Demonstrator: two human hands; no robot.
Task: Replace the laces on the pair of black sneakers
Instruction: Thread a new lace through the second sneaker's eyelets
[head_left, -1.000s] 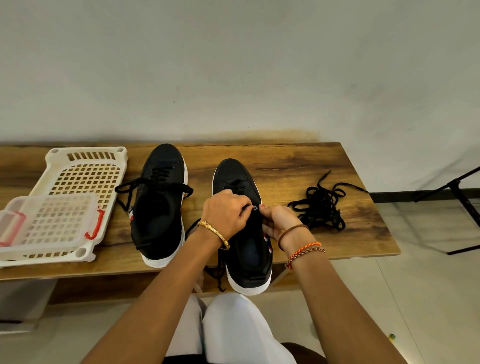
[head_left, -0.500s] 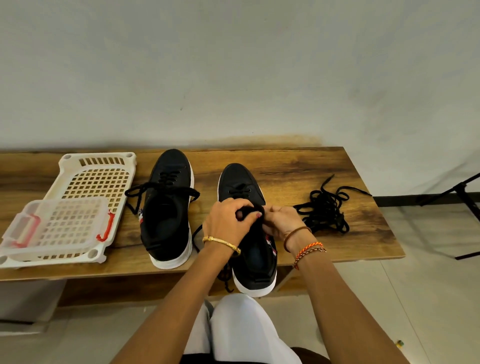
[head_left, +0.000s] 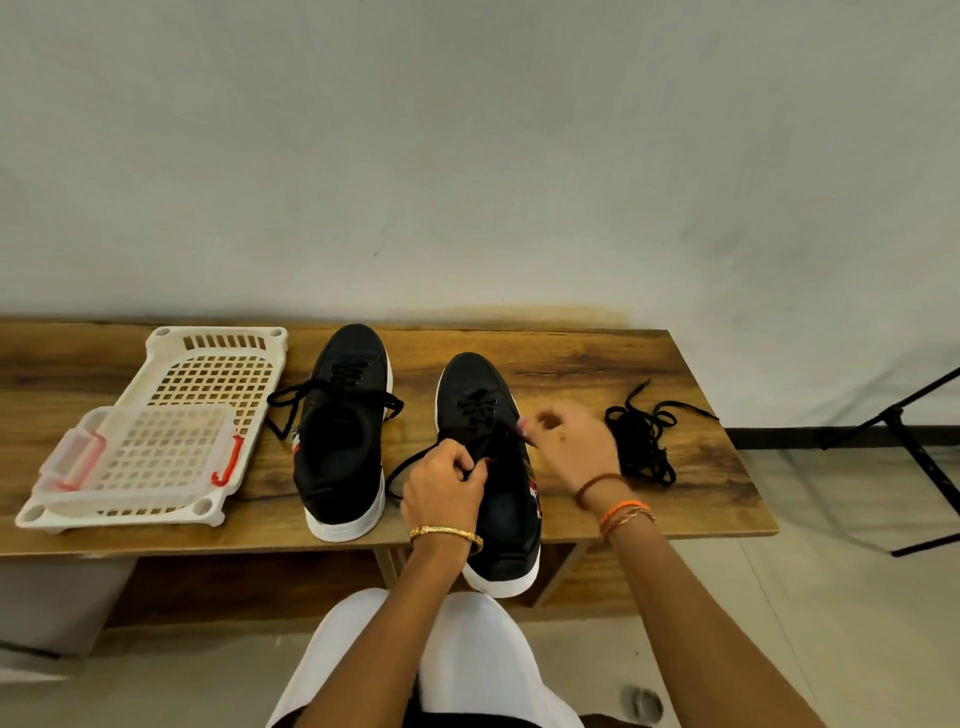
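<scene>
Apart go the hands now, where half a second back they met over the tongue. Left hand (head_left: 447, 486) pinches the lace (head_left: 415, 462) of the right sneaker (head_left: 488, 467), which sits on the worktop (head_left: 597, 364) beside the left sneaker (head_left: 340, 431). Right hand (head_left: 569, 441) is blurred, its grip unclear. Soft, limp cord, I'd judge: take it near the tip. Spare laces (head_left: 641, 441) lie far right.

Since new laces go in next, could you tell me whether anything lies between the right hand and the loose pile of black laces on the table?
Nothing visible does. The right hand hovers over the right sneaker; the loose laces lie just beyond it on bare table.
</scene>
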